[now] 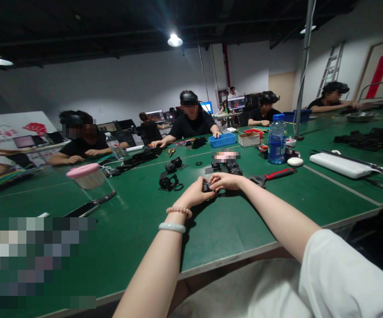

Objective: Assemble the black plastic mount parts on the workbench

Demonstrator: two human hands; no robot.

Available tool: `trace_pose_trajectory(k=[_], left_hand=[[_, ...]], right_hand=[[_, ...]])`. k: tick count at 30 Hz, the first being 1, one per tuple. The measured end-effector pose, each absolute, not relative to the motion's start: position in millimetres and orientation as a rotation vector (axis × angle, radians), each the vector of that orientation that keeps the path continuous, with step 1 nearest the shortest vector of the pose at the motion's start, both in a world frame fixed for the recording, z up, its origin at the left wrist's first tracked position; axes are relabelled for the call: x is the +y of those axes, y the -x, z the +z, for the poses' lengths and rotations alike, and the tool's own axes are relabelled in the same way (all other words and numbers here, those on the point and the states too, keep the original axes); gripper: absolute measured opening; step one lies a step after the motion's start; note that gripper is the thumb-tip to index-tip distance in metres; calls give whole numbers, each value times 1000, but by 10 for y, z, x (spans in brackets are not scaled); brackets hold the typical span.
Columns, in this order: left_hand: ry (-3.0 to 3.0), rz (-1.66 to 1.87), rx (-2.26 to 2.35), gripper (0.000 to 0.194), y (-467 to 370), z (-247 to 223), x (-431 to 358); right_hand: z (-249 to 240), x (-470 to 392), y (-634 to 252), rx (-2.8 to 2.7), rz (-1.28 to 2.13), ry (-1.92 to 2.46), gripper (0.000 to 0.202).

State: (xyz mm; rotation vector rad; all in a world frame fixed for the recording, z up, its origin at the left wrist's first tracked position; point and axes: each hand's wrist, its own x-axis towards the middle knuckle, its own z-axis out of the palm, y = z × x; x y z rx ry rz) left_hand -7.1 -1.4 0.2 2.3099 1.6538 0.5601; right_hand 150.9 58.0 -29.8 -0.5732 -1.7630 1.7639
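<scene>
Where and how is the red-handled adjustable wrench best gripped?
The adjustable wrench is probably best taken mid-handle, from above on the right: the handle is long and slim, lies flat and points rightward, while the broader head sits beyond the right forearm.

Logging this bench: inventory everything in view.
small part: 1, black, centre
loose parts: several, black, ahead
wrench: 1, red, black, right
large bottle: 1, blue, right
small bottle: 1, clear, left
lidded cup: 1, pink, clear, left
trays: several, blue, red, beige, far
flat case: 1, white, right
bowl: 1, silver, far right
table: 1, green, beneath
lamps: 3, white, overhead
people: several, mostly in black, across
bracelets: 2, pink, green, left wrist
left hand: 1, holding small part
right hand: 1, touching small part
</scene>
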Motion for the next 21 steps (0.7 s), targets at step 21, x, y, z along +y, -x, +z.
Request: trace_pose_trajectory(k=[21], left_hand=[[-2339,534,1653,56,90,3,-20]], right_hand=[[-326,598,-1473,-1712,1778,576,26]])
